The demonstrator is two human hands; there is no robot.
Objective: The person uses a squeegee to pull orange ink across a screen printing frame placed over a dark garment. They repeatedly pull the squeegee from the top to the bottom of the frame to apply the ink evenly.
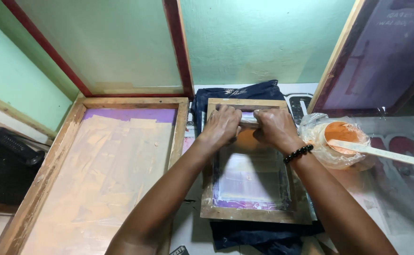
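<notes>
Both your left hand [222, 123] and right hand [273, 126] are clamped on the squeegee [247, 120] at the far end of the small wooden screen frame [250, 213] — keep pressure even and pull the orange ink [245, 140] straight toward the near end, frame flat on the dark cloth [237, 91].

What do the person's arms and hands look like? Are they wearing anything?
Both arms are bare, with no sleeves in view and no gloves. The left hand has nothing on it that shows. The right hand has a bracelet of round black beads at the wrist. No rings or watch can be seen.

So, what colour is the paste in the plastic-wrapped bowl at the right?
Orange. The paste in the bowl shows clearly in the head view.
</notes>
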